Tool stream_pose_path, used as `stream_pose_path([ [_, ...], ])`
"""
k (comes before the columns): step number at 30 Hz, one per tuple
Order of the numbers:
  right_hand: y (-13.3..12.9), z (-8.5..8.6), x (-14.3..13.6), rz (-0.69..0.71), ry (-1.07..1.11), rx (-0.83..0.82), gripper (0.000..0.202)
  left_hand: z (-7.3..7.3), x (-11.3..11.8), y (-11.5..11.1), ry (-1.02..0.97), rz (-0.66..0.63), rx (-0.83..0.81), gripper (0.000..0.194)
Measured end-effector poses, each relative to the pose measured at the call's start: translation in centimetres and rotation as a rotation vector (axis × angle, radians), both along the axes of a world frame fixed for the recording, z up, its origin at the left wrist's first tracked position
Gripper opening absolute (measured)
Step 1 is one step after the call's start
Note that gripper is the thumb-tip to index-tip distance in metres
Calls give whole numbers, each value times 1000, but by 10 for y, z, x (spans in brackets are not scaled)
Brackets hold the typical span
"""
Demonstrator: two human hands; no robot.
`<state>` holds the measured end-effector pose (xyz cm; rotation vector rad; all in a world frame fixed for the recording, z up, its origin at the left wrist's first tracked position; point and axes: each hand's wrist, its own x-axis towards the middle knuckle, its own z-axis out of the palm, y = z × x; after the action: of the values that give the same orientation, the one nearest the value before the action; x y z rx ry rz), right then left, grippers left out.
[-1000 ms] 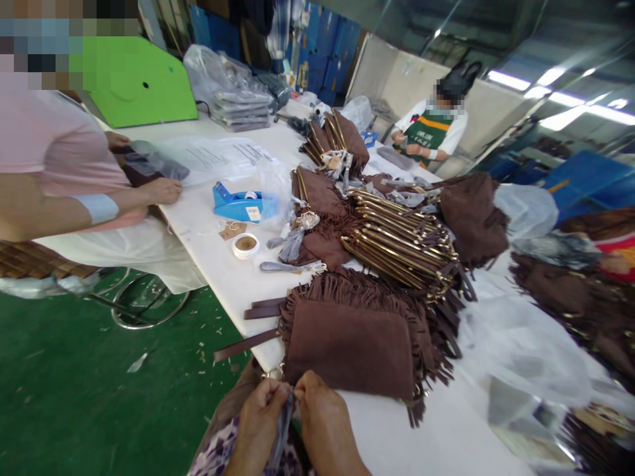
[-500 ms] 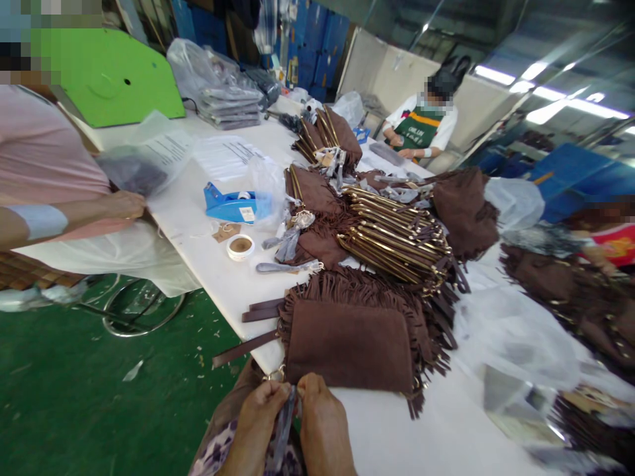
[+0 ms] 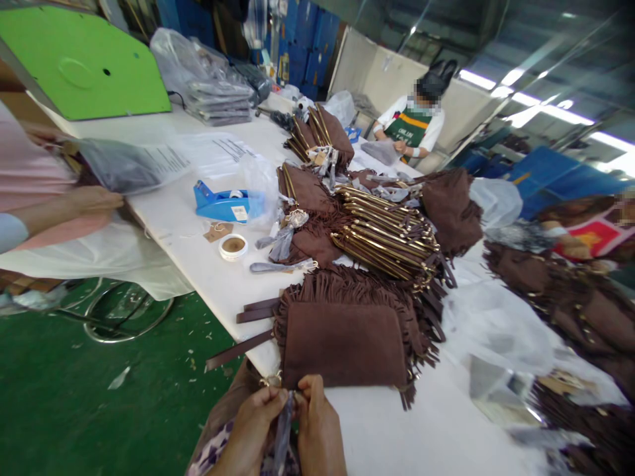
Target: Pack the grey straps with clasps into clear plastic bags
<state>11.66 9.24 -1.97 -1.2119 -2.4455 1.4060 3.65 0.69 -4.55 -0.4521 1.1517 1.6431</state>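
Head view: at bottom centre, left hand and right hand are both pinching a grey strip below the brown fringed bag.

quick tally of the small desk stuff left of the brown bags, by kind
tape dispenser: 1
tape roll: 1
paper tag: 1
grey pouch: 1
total: 4

both hands pinching a grey strip at the tabletop edge, left hand, right hand, brown fringed bag right above them, blue tape dispenser further back, coworker's hand on a plastic bag
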Motion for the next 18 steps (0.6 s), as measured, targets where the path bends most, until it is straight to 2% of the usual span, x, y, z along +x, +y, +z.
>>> stream_pose_path([
  [2, 1, -2, 4, -39, 12, -16, 8, -5, 1, -2, -8, -12, 45, 33],
  [5, 2, -6, 10, -113, 66, -121, 5, -6, 1, -5, -80, -33, 67, 32],
  [7, 3, -10, 13, -199, 127, -257, 9, -2, 0, -6, -164, -58, 94, 30],
  [11, -3, -18, 12, -389, 245, -636, 30, 2, -2, -8, -270, -129, 189, 27],
  [13, -10, -23, 12, -447, 307, -743, 38, 1, 0, -8, -298, -129, 205, 28],
  [18, -29, -44, 17, -570, 416, -679, 37, -2, 6, -11, -340, -93, 233, 26],
])
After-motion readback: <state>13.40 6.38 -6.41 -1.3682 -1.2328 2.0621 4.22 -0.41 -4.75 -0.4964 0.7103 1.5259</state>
